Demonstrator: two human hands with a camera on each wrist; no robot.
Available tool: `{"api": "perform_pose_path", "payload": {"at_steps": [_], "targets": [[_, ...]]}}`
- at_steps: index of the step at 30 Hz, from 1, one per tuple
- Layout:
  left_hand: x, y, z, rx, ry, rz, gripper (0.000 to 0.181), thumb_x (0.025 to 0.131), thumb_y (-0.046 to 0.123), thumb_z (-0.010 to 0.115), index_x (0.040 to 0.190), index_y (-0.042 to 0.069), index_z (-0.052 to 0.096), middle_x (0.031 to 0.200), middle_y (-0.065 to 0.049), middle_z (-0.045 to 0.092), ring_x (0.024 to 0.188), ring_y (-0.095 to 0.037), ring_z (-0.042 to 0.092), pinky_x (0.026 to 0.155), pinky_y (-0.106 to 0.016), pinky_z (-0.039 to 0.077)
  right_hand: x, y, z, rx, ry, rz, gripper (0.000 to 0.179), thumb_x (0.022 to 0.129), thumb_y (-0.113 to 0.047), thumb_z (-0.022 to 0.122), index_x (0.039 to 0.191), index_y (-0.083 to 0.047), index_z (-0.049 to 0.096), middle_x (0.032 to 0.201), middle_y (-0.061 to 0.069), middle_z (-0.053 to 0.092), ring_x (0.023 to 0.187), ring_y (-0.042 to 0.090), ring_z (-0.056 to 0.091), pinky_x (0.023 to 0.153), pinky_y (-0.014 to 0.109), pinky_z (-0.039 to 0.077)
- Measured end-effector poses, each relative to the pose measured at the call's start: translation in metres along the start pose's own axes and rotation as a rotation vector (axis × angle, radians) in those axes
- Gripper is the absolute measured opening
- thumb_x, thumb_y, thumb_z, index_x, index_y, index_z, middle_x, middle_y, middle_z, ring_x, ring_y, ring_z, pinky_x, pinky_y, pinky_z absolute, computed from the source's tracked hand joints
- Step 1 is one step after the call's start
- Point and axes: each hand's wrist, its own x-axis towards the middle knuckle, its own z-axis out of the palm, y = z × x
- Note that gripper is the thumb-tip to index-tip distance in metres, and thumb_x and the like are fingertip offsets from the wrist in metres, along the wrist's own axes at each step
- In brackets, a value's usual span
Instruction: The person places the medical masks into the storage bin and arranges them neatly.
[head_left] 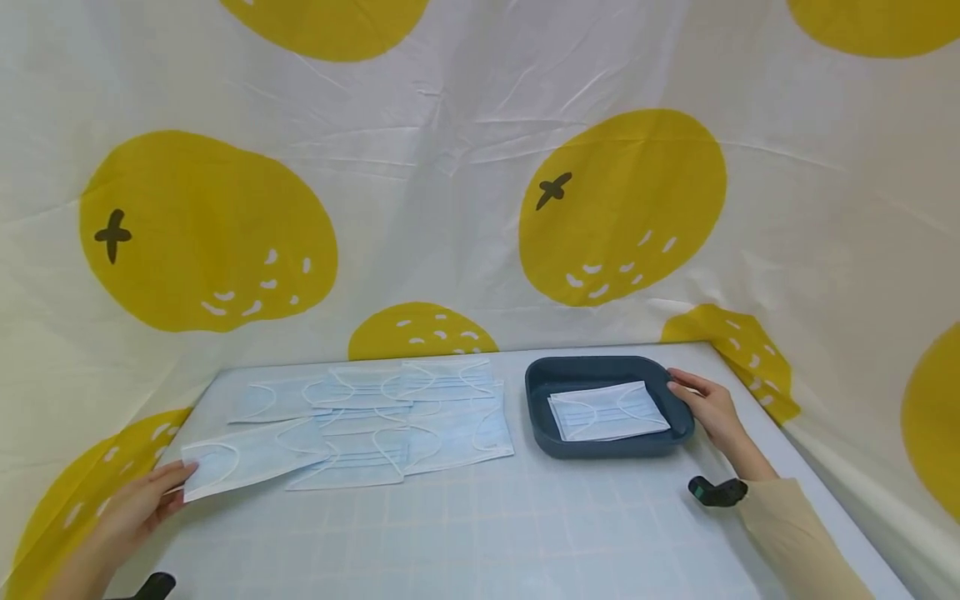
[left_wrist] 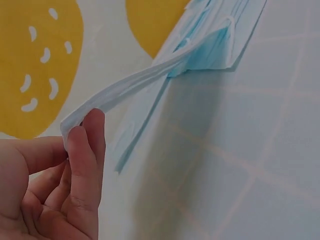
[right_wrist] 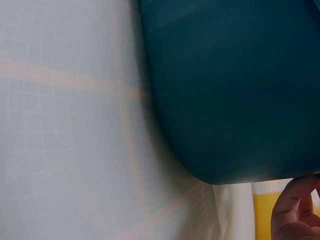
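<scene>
A pale blue face mask (head_left: 255, 457) with white ear loops is pinched at its left end by my left hand (head_left: 138, 504). In the left wrist view, thumb and fingers (left_wrist: 82, 160) hold the raised edge of that mask (left_wrist: 135, 82), while its far end lies over other masks. Several more masks (head_left: 457, 429) overlap on the table to the right. My right hand (head_left: 708, 408) grips the right rim of a dark blue tray (head_left: 536, 417), where a small stack of masks (head_left: 607, 412) lies. In the right wrist view, the tray wall (right_wrist: 230, 100) hides most of the fingers.
The white table (head_left: 480, 533) has a faint grid pattern. Behind it and along its sides hangs a white cloth (head_left: 442, 208) with yellow fruit shapes. A black wrist device (head_left: 717, 492) sits by the right sleeve (head_left: 795, 542).
</scene>
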Motion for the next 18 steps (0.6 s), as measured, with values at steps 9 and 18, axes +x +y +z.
{"api": "perform_pose_path", "payload": {"at_steps": [9,18], "targets": [[-0.008,0.02,0.006,0.038,-0.04,0.035,0.027,0.095,0.035,0.058,0.07,0.043,0.063,0.076,0.018,0.06,0.067,-0.005,0.059,0.067,-0.014,0.054,0.0,-0.002,0.001,-0.012,-0.005,0.017,0.061,0.097,-0.046,0.05,0.145,-0.009,0.042,0.147,0.02,0.043,0.12,0.012,0.045,0.093,0.011,0.047],[-0.013,0.028,0.013,-0.058,-0.121,0.174,0.03,0.099,0.024,0.052,0.079,0.037,0.07,0.081,0.016,0.063,0.069,-0.007,0.062,0.067,-0.015,0.055,0.001,-0.003,0.003,0.0,0.014,0.019,0.061,0.096,-0.046,0.052,0.144,-0.009,0.043,0.145,0.02,0.044,0.104,-0.007,0.043,0.086,0.005,0.046]]}}
